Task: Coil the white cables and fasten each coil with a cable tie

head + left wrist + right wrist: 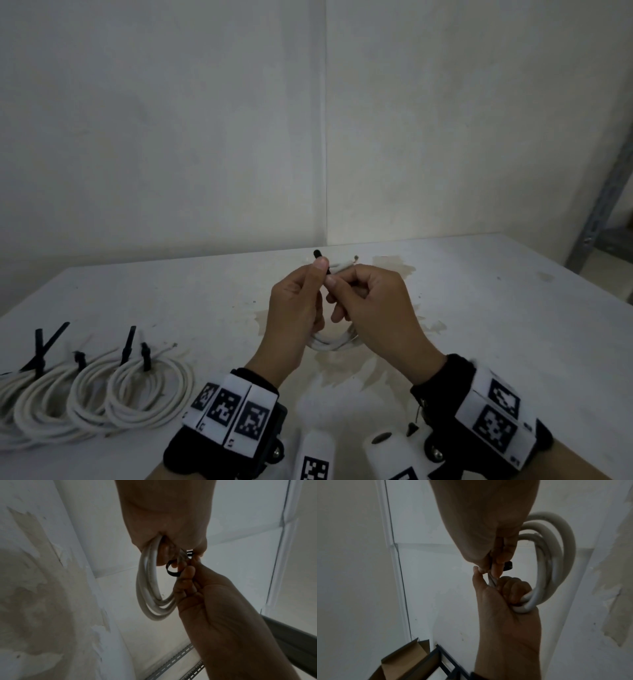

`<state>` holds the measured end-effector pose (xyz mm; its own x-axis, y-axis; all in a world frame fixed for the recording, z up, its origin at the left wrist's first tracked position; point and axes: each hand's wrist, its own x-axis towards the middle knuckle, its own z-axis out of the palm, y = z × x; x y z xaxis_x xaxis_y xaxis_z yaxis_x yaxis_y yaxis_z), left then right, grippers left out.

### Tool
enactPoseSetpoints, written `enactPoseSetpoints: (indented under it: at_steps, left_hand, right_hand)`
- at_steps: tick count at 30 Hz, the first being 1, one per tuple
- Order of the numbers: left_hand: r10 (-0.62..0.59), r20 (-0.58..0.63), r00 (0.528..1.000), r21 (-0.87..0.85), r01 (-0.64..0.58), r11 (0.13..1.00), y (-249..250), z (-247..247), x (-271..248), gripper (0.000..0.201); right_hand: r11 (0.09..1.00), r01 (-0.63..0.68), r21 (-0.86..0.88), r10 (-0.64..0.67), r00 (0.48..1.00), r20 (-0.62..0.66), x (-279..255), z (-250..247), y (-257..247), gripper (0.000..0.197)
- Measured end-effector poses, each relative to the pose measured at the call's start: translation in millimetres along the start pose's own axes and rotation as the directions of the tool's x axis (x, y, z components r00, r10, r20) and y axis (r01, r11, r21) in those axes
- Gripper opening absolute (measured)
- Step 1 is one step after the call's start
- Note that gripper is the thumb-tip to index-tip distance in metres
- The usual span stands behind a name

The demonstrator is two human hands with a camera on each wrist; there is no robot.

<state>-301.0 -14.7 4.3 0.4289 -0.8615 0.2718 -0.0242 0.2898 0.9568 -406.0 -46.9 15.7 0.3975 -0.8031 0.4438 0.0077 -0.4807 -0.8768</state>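
Above the middle of the table, both hands hold a small white cable coil [329,343]. My left hand [317,277] curls its fingers through the coil [554,563], and its thumb presses a black cable tie [318,255] near the tie's upper end. My right hand [337,286] pinches the same tie where it loops round the coil strands [172,571]. The tie's black head [508,565] shows beside the right fingers. A short white cable end [343,265] sticks out past the fingertips. The coil [147,588] hangs below the left hand.
Several white coils [92,394] fastened with black ties lie on the white stained table [496,325] at the near left. A metal rack [603,192] stands at the far right. A cardboard box [402,660] sits low beside a dark frame.
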Motion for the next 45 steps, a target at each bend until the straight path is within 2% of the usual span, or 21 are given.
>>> enactPoseSetpoints:
  at_steps: [3, 6, 9, 11, 13, 16, 19, 21, 24, 26, 30, 32, 34, 36, 41, 45]
  left_hand:
    - [-0.012, 0.047, 0.999, 0.043, 0.01, 0.999, 3.2, -5.1, 2.3, 0.025]
    - [-0.042, 0.06, 0.997, 0.044, 0.039, 0.998, 2.3, -13.2, 3.8, 0.028]
    - [-0.052, 0.037, 0.998, 0.035, 0.051, 0.998, 2.1, -20.1, 4.9, 0.033]
    - [-0.071, 0.06, 0.996, 0.054, 0.067, 0.996, 3.5, -21.4, 5.6, 0.034]
    - [-0.093, 0.12, 0.988, 0.079, 0.084, 0.993, 5.9, -19.4, 4.6, 0.036]
    - [-0.099, 0.214, 0.972, 0.107, 0.078, 0.991, 9.8, -15.8, 0.5, 0.042]
    - [-0.12, 0.248, 0.961, 0.13, 0.089, 0.987, 11.8, -16.7, -2.4, 0.037]
    - [-0.14, 0.24, 0.961, 0.125, 0.113, 0.986, 12.8, -16.0, -3.3, 0.03]
    - [-0.167, 0.221, 0.961, 0.073, 0.154, 0.985, 14.3, -12.4, -1.9, 0.03]
    - [-0.172, 0.224, 0.959, 0.07, 0.16, 0.985, 15.7, -10.0, -1.5, 0.028]
    - [-0.179, 0.236, 0.955, 0.122, 0.154, 0.98, 12.4, -7.4, -4.4, 0.026]
    - [-0.184, 0.231, 0.955, 0.134, 0.156, 0.979, 10.4, -6.4, -4.9, 0.026]
    - [-0.18, 0.211, 0.961, 0.112, 0.159, 0.981, 10.7, -6.5, -4.5, 0.026]
    - [-0.162, 0.196, 0.967, 0.116, 0.141, 0.983, 11.7, -6.8, -3.5, 0.025]
    - [-0.107, 0.198, 0.974, 0.202, 0.067, 0.977, 11.0, -3.9, -5.7, 0.02]
    - [-0.122, 0.17, 0.978, 0.206, 0.085, 0.975, 5.6, -2.4, -9.5, 0.021]
  right_hand:
    - [0.999, -0.05, 0.003, 0.049, 0.998, 0.047, 2.1, -4.9, -2.8, 0.016]
    - [0.996, -0.012, -0.084, 0.022, 0.993, 0.113, -3.8, -10.5, -9.5, 0.006]
    - [0.986, 0.076, -0.147, -0.081, 0.996, -0.032, -4.5, -24.3, -15.7, 0.011]
    - [0.984, 0.087, -0.156, -0.097, 0.994, -0.058, 4.8, -32.0, -16.0, 0.014]
    - [0.99, 0.044, -0.132, -0.039, 0.998, 0.04, 16.0, -33.3, -12.9, 0.011]
    - [0.992, 0.004, -0.123, 0.025, 0.973, 0.229, 23.4, -30.0, -12.4, 0.015]
    - [0.994, -0.003, -0.11, 0.037, 0.951, 0.307, 22.4, -30.0, -14.4, 0.023]
    - [0.988, 0.039, -0.152, 0.007, 0.956, 0.294, 21.7, -28.9, -14.7, 0.024]
    - [0.982, 0.09, -0.167, -0.054, 0.976, 0.209, 24.6, -26.3, -16.4, 0.024]
    - [0.988, 0.082, -0.129, -0.066, 0.99, 0.127, 29.1, -27.8, -18.5, 0.023]
    - [1.0, 0.011, 0.015, -0.01, 0.999, -0.041, 38.1, -35.2, -21.7, 0.024]
    - [0.999, -0.021, 0.036, 0.021, 1.0, -0.001, 36.0, -34.0, -20.6, 0.02]
    - [0.998, -0.056, -0.011, 0.057, 0.993, 0.107, 29.9, -30.0, -16.7, 0.016]
    - [0.998, -0.039, -0.055, 0.047, 0.988, 0.149, 22.6, -25.9, -12.2, 0.016]
    - [0.987, 0.056, -0.151, -0.044, 0.996, 0.079, 19.9, -22.9, -12.4, 0.02]
    - [0.953, 0.062, -0.295, -0.055, 0.998, 0.033, 22.6, -18.9, -10.2, 0.023]
